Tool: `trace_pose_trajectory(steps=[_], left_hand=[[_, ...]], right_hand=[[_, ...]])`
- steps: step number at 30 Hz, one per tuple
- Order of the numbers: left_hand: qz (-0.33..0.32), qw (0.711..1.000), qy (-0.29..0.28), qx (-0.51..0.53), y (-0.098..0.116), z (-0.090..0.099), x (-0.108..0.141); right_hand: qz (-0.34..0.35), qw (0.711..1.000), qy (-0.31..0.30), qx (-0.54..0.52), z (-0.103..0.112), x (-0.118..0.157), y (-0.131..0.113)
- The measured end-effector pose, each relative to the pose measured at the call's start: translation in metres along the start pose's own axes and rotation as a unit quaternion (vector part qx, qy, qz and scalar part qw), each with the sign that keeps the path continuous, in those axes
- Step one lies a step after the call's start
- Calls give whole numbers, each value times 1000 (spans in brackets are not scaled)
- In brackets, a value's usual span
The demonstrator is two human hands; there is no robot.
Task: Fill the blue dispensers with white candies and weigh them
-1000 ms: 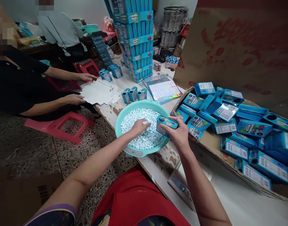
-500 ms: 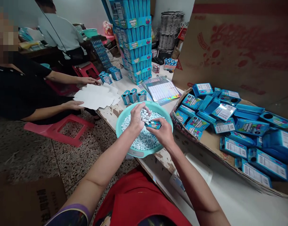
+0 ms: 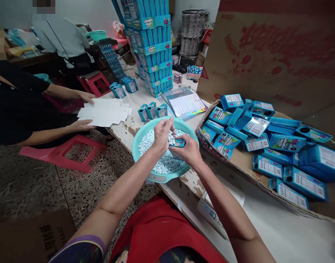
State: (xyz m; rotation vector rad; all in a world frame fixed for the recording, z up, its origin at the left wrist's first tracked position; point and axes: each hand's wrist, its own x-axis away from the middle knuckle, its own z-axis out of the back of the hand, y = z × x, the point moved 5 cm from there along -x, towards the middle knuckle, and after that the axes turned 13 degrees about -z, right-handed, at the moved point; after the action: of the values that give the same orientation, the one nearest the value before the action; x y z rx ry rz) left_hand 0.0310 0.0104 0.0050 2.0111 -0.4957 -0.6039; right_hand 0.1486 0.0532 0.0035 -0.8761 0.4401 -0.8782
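A turquoise basin (image 3: 138, 137) on the table is filled with small pale candies (image 3: 167, 163). Over it, my left hand (image 3: 162, 136) is cupped around a handful of the candies, its fingers curled toward the top of a small blue candy box (image 3: 179, 143). My right hand (image 3: 189, 150) grips that box between thumb and fingers, tilted above the candies. Some candies lie at the box's opening, between both hands. Just behind the basin stand three blue boxes (image 3: 151, 110) with dark round openings on top.
On the right, a large carton (image 3: 266, 186) holds many blue boxes. A tall stack of filled display trays (image 3: 153, 51) rises behind, near printed sheets (image 3: 185, 102). A white digital scale (image 3: 211, 212) sits below my right arm. At left, a co-worker's hands hold white card sheets (image 3: 104, 112).
My left hand has closed more, and fewer candies show in it beside the box. The co-worker's hands have drawn the white sheets into a neater pile. The view has shifted slightly.
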Motion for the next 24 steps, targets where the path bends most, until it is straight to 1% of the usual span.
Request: trace_pose_trajectory(steps=[2, 7, 10, 14, 18, 21, 24], left_hand=[[-4, 1000, -10, 0, 2, -2, 1], [-11, 1000, -8, 4, 10, -5, 0], [-8, 1000, -6, -1, 12, -6, -1], [8, 999, -27, 15, 11, -10, -1], [9, 999, -13, 37, 11, -12, 0], [14, 999, -29, 43, 11, -18, 4], [35, 997, -58, 44, 13, -21, 8]], right_hand=[[2, 1000, -2, -7, 0, 0, -1], [14, 999, 32, -30, 4, 0, -2], [22, 999, 29, -36, 4, 0, -3], [24, 998, 28, -52, 2, 2, -1], [16, 997, 13, -76, -1, 5, 1], [24, 994, 34, -102, 0, 6, 4], [31, 991, 32, -126, -1, 8, 11]])
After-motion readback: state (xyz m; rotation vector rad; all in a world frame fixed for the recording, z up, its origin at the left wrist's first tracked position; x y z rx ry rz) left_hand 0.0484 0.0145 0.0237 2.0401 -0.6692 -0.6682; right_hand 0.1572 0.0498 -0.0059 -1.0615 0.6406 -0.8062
